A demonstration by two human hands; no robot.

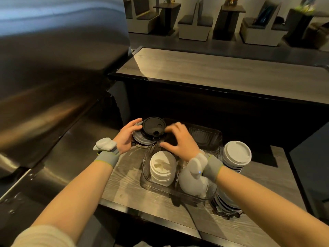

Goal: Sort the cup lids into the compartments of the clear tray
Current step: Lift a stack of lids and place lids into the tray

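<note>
A clear tray (216,138) with compartments sits on the wooden counter. My left hand (127,135) grips a stack of clear lids (140,140) at the tray's far left corner, with a black lid (154,128) on top. My right hand (179,139) hovers right beside the black lid, fingers curled and touching its edge. A stack of white lids (162,168) fills the near left compartment. The near right compartment is mostly hidden by my right wrist.
A tall mixed stack of white and dark lids (236,155) stands right of the tray. A steel counter (53,122) runs along the left. A raised wooden bar top (222,72) lies behind, with seats beyond it.
</note>
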